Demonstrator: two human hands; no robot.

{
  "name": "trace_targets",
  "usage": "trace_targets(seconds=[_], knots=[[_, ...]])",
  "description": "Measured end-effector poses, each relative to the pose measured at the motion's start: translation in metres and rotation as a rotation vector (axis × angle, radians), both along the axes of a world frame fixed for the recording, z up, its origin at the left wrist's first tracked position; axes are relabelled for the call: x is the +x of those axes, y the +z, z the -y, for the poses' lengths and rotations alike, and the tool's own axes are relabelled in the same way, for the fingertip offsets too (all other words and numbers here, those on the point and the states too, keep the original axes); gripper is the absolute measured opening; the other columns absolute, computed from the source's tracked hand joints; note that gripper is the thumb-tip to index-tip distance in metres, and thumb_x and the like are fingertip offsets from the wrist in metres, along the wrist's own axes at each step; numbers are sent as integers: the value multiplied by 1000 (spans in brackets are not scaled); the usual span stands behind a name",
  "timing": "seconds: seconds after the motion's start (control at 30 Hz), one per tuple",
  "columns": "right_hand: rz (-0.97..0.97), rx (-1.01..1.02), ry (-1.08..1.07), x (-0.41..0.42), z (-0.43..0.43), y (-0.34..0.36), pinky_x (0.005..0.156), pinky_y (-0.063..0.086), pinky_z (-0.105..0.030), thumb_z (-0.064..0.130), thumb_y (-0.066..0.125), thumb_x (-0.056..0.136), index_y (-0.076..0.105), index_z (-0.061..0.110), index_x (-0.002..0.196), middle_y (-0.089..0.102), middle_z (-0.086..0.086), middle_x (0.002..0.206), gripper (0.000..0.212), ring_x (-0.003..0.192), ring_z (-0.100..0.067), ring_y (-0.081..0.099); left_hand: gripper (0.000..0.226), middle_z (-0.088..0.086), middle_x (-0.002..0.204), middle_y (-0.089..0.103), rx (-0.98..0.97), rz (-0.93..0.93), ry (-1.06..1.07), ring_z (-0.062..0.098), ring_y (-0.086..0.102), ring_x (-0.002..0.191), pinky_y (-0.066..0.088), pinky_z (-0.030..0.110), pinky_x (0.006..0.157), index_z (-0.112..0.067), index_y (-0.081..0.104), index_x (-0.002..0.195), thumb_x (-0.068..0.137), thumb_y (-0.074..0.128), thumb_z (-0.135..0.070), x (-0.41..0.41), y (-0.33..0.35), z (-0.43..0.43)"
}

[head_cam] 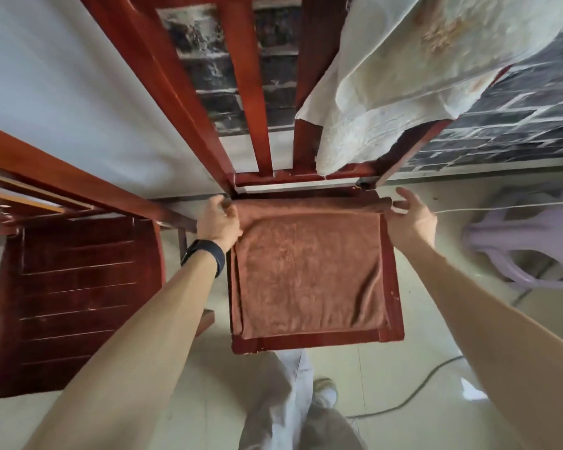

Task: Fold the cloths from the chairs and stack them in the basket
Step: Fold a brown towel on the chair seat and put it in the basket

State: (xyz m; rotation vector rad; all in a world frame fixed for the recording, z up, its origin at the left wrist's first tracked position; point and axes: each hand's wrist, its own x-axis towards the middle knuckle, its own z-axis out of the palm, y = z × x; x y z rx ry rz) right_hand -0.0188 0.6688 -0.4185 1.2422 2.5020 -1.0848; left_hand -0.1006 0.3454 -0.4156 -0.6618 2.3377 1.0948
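Observation:
A brown towel (pixel 309 267) lies spread flat over the seat of a red wooden chair (pixel 392 306) in the middle of the view. My left hand (pixel 218 222) grips the towel's far left corner at the back of the seat. My right hand (pixel 411 219) pinches the far right corner, where the far edge is rolled into a ridge. A cream embroidered cloth (pixel 413 69) hangs over the right side of the chair's backrest. No basket is in view.
A second red wooden chair (pixel 75 303) with a slatted seat stands close on the left. A pale purple plastic stool (pixel 533 245) is on the floor at the right. A cable (pixel 413 394) runs across the tiled floor. My legs and shoe show below the seat.

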Motion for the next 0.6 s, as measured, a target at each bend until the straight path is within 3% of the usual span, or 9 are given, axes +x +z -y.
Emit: trace_targets(seconds=[0.03,0.1,0.17,0.23,0.33,0.4,0.5,0.6], knots=[[16,-37,-20,5,2,-5,95,51,-29,31,62,92,56,30,138,68,3,114,46,101,-19,66,37,0,112,66,95,-13,120,24,73,80,57,31,67,-29,47,135,99,53,-24,9,-7,1],[84,-48,-1,33,11,-15,96,50,-32,28,60,91,53,27,138,67,-2,123,47,109,-24,65,48,2,114,66,141,-1,227,24,71,89,55,31,75,-27,41,142,97,56,-19,37,-19,8],[180,-19,36,78,23,-26,93,45,-34,26,60,91,55,19,132,67,-10,120,42,112,-31,61,36,8,114,70,-41,43,131,28,67,103,49,29,84,-16,53,128,93,62,-19,78,-32,21],[327,-31,13,124,35,-35,91,44,-37,32,60,92,52,14,130,62,-16,120,43,111,-35,57,26,8,110,70,-187,131,11,29,66,103,47,31,81,-13,59,113,90,65,-23,124,-42,32],[518,-56,40,176,47,-47,89,45,-43,38,55,94,46,12,135,55,-19,119,50,107,-41,57,26,7,105,69,-246,247,-142,29,66,98,49,32,75,-13,56,105,90,64,-33,177,-52,35],[535,-27,47,193,51,-57,88,47,-46,35,54,95,44,10,134,55,-21,117,48,105,-42,58,30,10,106,70,-255,273,-163,31,66,98,51,35,77,-14,53,108,91,64,-36,199,-61,35],[479,-27,-15,201,54,-68,87,50,-47,28,62,92,51,8,115,63,-21,110,33,103,-42,60,29,8,106,69,-321,259,-198,33,66,100,54,40,82,-17,52,108,92,62,-39,212,-68,33],[401,-101,-128,201,54,-68,86,53,-44,26,71,84,53,21,80,69,-15,100,19,97,-39,65,25,6,102,70,-366,251,-253,31,66,96,56,44,82,-20,57,104,94,56,-43,216,-69,32]])
